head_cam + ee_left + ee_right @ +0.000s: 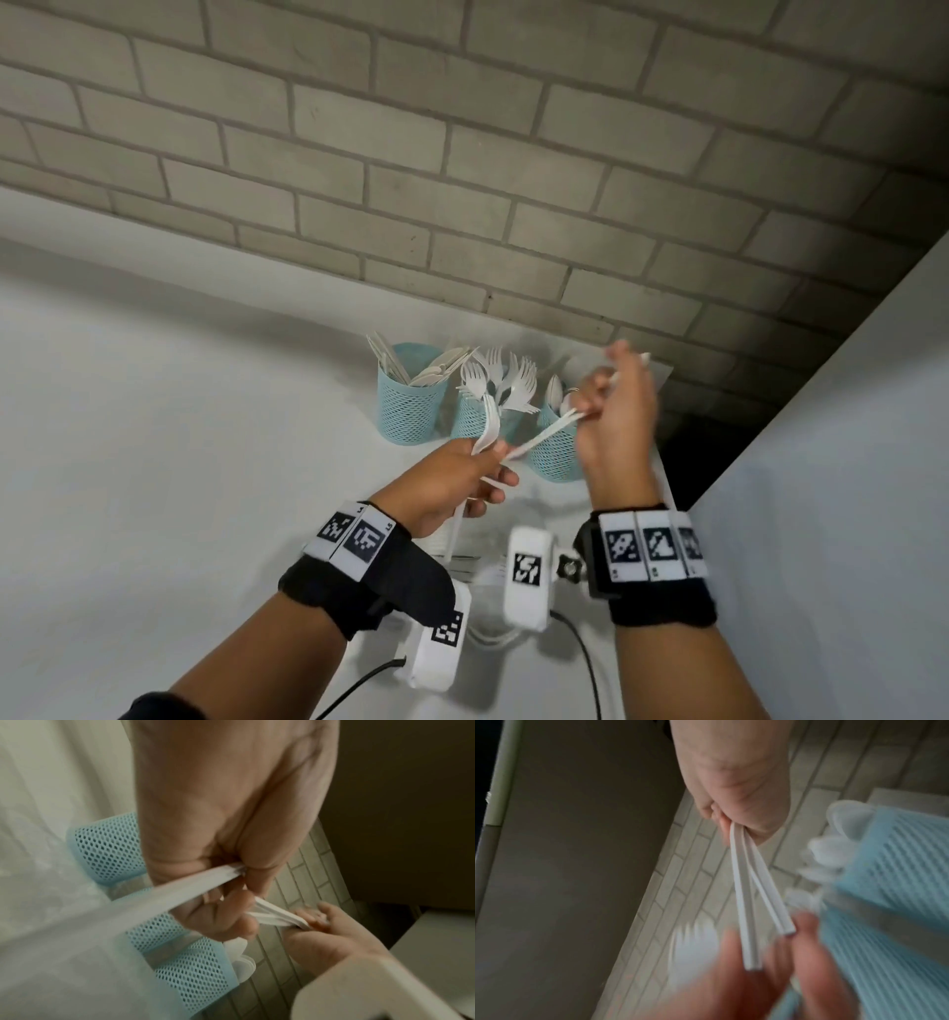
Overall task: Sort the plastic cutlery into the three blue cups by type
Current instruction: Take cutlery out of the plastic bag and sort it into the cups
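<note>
Three blue mesh cups stand in a row by the brick wall: the left cup [408, 406] holds knives, the middle cup [475, 419] forks, the right cup [554, 455] spoons. My left hand [493, 462] grips a bunch of white cutlery, a fork [488, 416] sticking up from it. My right hand [590, 413] pinches two thin white handles [542, 437] that run down to the left hand. In the right wrist view these two handles [746, 882] leave the right hand's pinch toward the left fingers [808, 947]. The left wrist view shows the right hand [312, 922] pinching the pieces [277, 914].
The grey brick wall [462, 180] rises right behind the cups. A white panel [847, 462] closes off the right side, with a dark gap [688, 457] beside it. More white cutlery [462, 557] lies on the white table [179, 437] under my wrists.
</note>
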A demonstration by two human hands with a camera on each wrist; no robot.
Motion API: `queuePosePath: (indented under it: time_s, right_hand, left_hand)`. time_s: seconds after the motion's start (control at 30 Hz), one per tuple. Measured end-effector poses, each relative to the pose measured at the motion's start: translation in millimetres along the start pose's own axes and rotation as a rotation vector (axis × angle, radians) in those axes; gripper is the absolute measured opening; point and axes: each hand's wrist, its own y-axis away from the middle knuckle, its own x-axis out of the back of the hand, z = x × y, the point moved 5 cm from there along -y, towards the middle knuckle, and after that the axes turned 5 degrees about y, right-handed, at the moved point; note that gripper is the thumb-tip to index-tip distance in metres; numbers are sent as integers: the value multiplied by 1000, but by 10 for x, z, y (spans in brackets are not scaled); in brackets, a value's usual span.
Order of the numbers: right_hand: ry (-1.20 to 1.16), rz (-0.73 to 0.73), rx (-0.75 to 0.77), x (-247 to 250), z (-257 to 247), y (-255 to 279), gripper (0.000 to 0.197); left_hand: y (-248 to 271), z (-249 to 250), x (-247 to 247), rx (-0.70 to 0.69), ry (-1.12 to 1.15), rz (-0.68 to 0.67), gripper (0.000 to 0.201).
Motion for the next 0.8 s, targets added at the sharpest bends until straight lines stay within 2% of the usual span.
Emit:
queuePosePath:
  time_s: [0.13,0.23,0.3,0.43,0.5,0.57,0.67,0.73,0.8]
  right_hand:
    - [-34,168,370,124,-585,-220,19]
    - [164,230,526,175,-579,-399,13]
    - [312,216,539,191,-413,-539,11]
    - [660,131,422,225,10,-803,20]
    - [861,76,400,213,117,-881,27]
    - [1043,-22,375,158,166,-951,31]
    - [1399,-177,260,69,220,-973,35]
    - [1502,-220,334,-8,184,-915,32]
    - [1426,-136,561,-91,60,-779,26]
  left_hand:
    - [-47,128,143,-59,61,102,33]
    - [-67,187,145,-80,130,94,22]
    - [-66,193,131,-52,201,69,21]
    - [-77,176,166,5,329,59,45]
    - [-89,161,200,-3,336,89,50]
    - [-95,149,210,-13,331,108,46]
    - [-92,127,190,-11,333,123,35]
    - [-91,128,180,-38,311,140,29]
    - [-89,146,179,-95,263,166,24]
